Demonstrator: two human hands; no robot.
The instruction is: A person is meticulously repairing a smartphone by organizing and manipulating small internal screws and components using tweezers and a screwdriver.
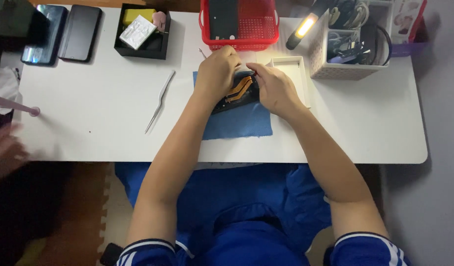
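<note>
- Both hands pinch the phone [235, 93]: left hand [216, 74] clamps top, right hand [275, 88] w/ fingers closed at its edge.
- Keep it flat on cloth [239, 125], near table's [89, 133] back edge; small moves.

The cloth [237, 123] lies on the table [89, 128]. The tweezers [159, 101] lie to its left, the basket [239, 24] behind it.

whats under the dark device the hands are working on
A blue cloth lies under the dark device, spread on the white table. The left hand and right hand cover much of the device, so the cloth's middle is hidden.
</note>
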